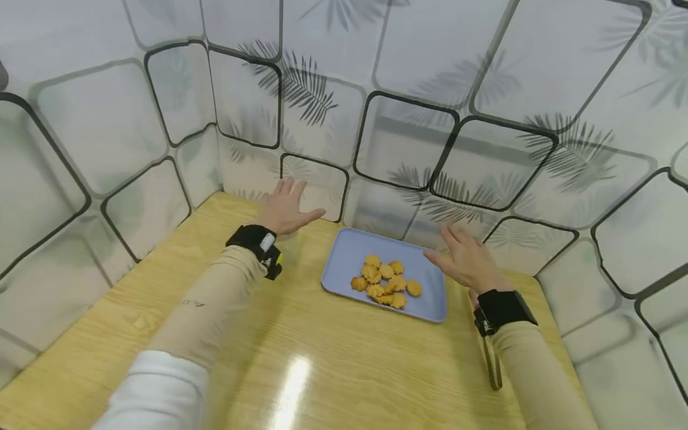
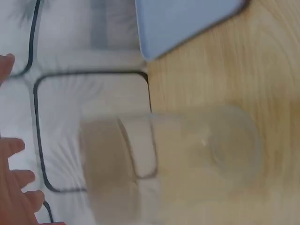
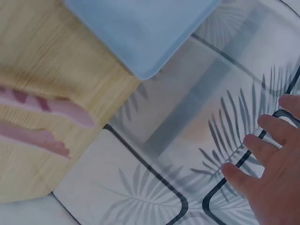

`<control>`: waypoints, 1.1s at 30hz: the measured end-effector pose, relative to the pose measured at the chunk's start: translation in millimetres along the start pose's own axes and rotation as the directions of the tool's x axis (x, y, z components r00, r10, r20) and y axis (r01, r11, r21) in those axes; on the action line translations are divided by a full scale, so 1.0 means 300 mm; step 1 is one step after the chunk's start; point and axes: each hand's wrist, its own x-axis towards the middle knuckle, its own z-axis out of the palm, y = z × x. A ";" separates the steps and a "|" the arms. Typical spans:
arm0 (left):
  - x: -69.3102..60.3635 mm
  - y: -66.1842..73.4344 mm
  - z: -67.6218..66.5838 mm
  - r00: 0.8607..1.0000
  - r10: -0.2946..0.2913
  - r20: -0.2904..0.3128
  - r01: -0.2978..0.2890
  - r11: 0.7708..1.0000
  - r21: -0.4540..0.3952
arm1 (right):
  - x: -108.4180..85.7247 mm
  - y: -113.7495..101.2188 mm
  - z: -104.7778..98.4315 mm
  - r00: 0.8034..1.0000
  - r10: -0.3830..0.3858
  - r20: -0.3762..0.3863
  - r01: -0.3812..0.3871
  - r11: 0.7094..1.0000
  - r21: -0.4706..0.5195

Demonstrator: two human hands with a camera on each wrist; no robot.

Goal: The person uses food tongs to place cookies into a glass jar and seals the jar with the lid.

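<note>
My left hand [image 1: 287, 209] is held above the far left of the table, fingers and thumb spread, holding nothing. Likewise spread and holding nothing, my right hand [image 1: 467, 263] hovers by the right end of a light-blue tray [image 1: 346, 251]. Several golden, ridged cookies [image 1: 384, 273] lie heaped on that tray. Below my left hand, the left wrist view has a blurred clear jar [image 2: 211, 145] with a beige lid [image 2: 110, 168]; the head view hides it. Pink-tipped tongs [image 3: 51, 108] lie beside the tray under my right wrist, their handle [image 1: 493, 367] showing in the head view.
The wooden table [image 1: 344, 370] is enclosed at the back and sides by a hanging translucent sheet [image 1: 322, 119] printed with dark rounded frames and leaves. The tray's far edge lies close to this sheet. Glare marks the table's front.
</note>
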 end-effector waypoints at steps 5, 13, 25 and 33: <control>-0.075 -0.159 0.003 0.991 -0.077 -0.112 0.044 0.962 -0.271 | -0.021 0.026 -0.014 0.999 0.028 0.023 -0.028 1.000 -0.005; -0.197 -0.277 0.176 0.987 -0.159 -0.017 0.097 0.677 -0.730 | -0.013 0.031 0.013 0.997 0.051 0.057 -0.056 0.993 0.106; -0.171 -0.238 0.324 0.964 -0.229 -0.137 0.025 0.589 -0.808 | -0.027 -0.092 0.144 1.000 0.001 -0.019 0.007 0.925 0.379; -0.177 -0.253 0.322 0.971 -0.201 -0.130 0.019 0.606 -0.795 | -0.022 -0.165 0.122 0.993 -0.070 -0.093 0.100 0.922 0.375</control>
